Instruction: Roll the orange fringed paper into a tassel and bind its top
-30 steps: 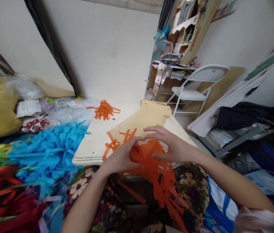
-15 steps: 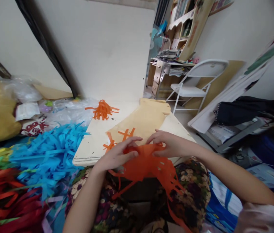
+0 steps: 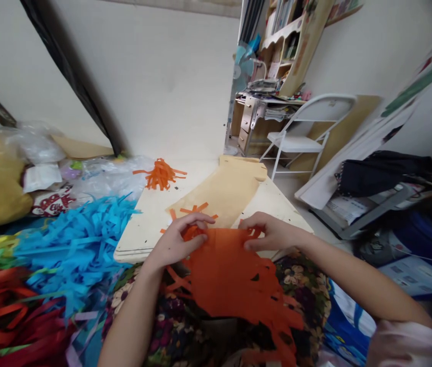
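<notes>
An orange fringed sheet (image 3: 231,275), paper or thin fabric, hangs from the near edge of the white board down over the flower-patterned cloth on my lap. My left hand (image 3: 181,239) pinches its upper left corner between thumb and fingers. At the upper right corner, my right hand (image 3: 267,234) grips it the same way. Cut strips dangle from its sides and lower right. A few loose orange strips (image 3: 195,209) lie on the board just beyond my left hand. Farther back sits an orange fringed tassel (image 3: 162,174).
A tan paper sheet (image 3: 227,191) lies across the white board (image 3: 139,224). Heaps of blue strips (image 3: 81,244) and red strips (image 3: 5,311) are at left, beside clear plastic bags (image 3: 112,173). A white folding chair (image 3: 296,142) stands behind at right.
The orange sheet has spread out flatter and hangs lower over my lap. My right hand has shifted slightly right and down. The loose strips behind my left hand have moved a little.
</notes>
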### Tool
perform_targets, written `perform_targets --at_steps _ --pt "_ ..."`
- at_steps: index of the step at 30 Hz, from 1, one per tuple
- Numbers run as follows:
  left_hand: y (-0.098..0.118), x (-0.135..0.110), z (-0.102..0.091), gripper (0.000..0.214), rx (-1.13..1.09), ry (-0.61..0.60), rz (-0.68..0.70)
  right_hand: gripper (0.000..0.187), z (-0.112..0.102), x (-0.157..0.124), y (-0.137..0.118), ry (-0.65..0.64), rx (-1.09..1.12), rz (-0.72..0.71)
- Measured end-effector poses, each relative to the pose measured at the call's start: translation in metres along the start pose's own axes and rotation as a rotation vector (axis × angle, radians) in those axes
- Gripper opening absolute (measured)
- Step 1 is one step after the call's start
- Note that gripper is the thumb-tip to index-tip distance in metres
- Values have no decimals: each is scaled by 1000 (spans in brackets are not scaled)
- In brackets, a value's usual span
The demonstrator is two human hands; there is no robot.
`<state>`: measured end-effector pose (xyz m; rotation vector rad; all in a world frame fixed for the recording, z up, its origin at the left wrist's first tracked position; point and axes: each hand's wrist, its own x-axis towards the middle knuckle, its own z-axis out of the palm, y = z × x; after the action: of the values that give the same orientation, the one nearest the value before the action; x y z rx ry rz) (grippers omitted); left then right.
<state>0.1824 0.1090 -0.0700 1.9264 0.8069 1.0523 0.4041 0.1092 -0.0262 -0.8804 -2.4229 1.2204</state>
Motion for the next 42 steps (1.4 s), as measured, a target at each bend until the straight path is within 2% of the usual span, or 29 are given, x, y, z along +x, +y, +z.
perform_targets --at_steps 3,7,12,14,18,20,22,25,26,27,28,32,34,39,42 --pt "0 -1 -2 24 51 27 57 17 -3 -1 3 43 53 -6" --pt "1 -2 -3 20 71 69 108 18 -8 -8 7 113 63 83" --pt "0 -3 -3 17 104 129 141 22 -18 -22 10 101 -13 183" --pt "-1 -4 -2 19 98 115 129 25 -23 -27 10 48 -52 219" --pt "0 -4 2 21 78 68 104 35 -35 -32 8 -155 -132 316" --pt "2 -3 3 23 53 31 86 35 -39 -31 8 -192 -168 333" --pt "3 -1 4 27 27 -3 62 33 -39 -28 8 -79 -242 330" --pt "4 0 4 29 -2 -31 35 29 -31 -19 6 333 -392 265" --pt "3 0 4 28 -6 -36 30 29 -27 -16 5 439 -406 223" --pt "3 0 4 28 -8 -41 27 28 -22 -12 3 487 -389 180" --pt "3 0 5 28 -6 -44 24 27 -17 -9 1 474 -343 148" --pt "3 1 7 28 11 -53 13 32 4 6 -3 190 6 110" --pt "4 1 7 27 12 -44 18 38 12 13 -2 92 187 107" --pt "4 0 5 25 -93 40 43 36 25 19 8 -23 592 176" --pt "2 -1 5 23 -141 97 47 32 32 15 14 -44 777 199"
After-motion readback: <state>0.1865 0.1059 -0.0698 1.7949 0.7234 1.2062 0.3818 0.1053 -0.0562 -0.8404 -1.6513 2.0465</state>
